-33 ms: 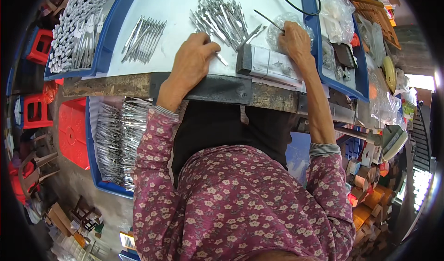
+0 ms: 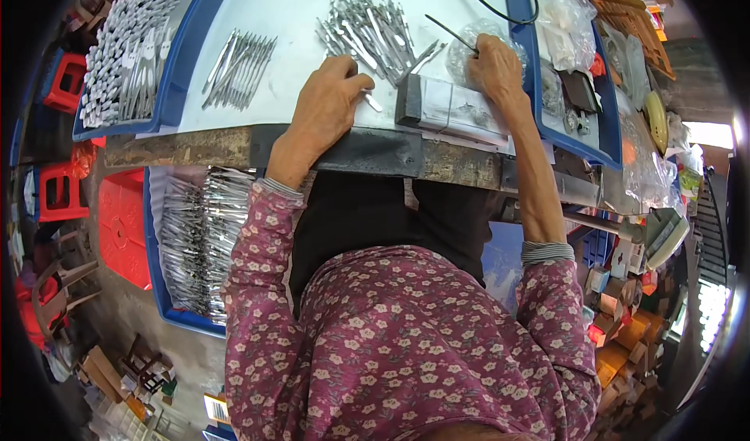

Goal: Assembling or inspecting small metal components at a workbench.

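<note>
My left hand (image 2: 332, 97) is closed in a pinch at the table's near edge, on a slim silvery metal tool (image 2: 373, 105) whose flat, pale end sticks out below the fingers. Just beyond it lies a loose pile of similar slim metal tools (image 2: 367, 31). To the left, several more lie side by side in a neat row (image 2: 240, 70). My right hand (image 2: 498, 70) is closed around a thin dark rod (image 2: 449, 32) pointing up and left. Under that wrist, a long grey block (image 2: 461, 109) with a dark end lies along the edge. A clear plastic bag (image 2: 476, 33) sits behind the right hand.
A blue tray (image 2: 173, 89) packed with metal tools stands at the left, another blue tray (image 2: 537, 121) with plastic bags at the right. A black cable (image 2: 488, 9) crosses the far right. Below the worn table edge (image 2: 180, 148), a blue crate (image 2: 162, 285) holds more tools. Red stools (image 2: 62, 191) stand left.
</note>
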{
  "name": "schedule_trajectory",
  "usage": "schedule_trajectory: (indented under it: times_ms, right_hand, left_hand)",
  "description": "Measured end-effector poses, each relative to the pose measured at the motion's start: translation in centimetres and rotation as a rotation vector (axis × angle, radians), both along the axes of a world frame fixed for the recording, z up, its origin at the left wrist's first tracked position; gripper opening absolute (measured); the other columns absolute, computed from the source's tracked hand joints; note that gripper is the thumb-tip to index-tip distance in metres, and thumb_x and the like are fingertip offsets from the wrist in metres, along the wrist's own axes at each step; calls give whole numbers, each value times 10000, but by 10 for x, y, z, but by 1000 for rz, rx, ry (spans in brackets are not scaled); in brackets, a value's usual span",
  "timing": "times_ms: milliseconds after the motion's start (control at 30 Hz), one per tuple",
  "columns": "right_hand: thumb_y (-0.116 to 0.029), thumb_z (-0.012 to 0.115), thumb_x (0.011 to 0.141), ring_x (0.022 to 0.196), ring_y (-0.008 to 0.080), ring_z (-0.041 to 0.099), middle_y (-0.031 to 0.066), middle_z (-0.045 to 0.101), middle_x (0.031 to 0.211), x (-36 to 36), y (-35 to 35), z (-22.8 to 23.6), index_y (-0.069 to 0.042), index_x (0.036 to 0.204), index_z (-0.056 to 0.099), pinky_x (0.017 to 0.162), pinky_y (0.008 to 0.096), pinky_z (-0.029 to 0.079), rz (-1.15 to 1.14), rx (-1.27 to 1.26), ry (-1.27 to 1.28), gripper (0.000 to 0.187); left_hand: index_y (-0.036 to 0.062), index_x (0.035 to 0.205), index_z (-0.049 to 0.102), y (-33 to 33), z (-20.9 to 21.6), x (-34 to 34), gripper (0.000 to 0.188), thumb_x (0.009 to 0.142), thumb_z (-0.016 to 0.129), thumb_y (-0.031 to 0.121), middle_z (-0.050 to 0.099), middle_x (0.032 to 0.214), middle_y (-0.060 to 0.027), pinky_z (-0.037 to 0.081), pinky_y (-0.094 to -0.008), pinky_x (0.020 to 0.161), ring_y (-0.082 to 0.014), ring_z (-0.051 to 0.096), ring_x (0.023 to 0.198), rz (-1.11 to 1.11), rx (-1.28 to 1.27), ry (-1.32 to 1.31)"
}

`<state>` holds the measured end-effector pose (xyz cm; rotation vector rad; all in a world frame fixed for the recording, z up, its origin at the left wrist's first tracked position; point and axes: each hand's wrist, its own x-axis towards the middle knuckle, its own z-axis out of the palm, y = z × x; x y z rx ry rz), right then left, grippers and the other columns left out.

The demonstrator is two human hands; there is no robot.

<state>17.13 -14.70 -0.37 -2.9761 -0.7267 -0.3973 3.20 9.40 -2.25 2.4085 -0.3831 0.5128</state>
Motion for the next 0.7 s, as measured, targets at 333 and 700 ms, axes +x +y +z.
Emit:
schedule_trajectory:
  times_ms: [333,700]
  right_hand:
    - [-140,569,774,525,106,529,58,541,603,5,-17,9,42,769,549,472,259,414,22,738,222,184]
    - [-73,624,732,502,79,488,38,557,630,-40,-11,51,43,855,574,453,207,390,34,1222,625,176]
  left_hand:
    - [58,806,546,-4,0,13,148,691,592,-23,514,875,-62,376,-352,686,-250,480,835,-118,83,-15]
    - [14,943,553,-14,17,0,108,840,520,8,561,838,-17,399,-260,656,-130,496,734,-51,-811,206]
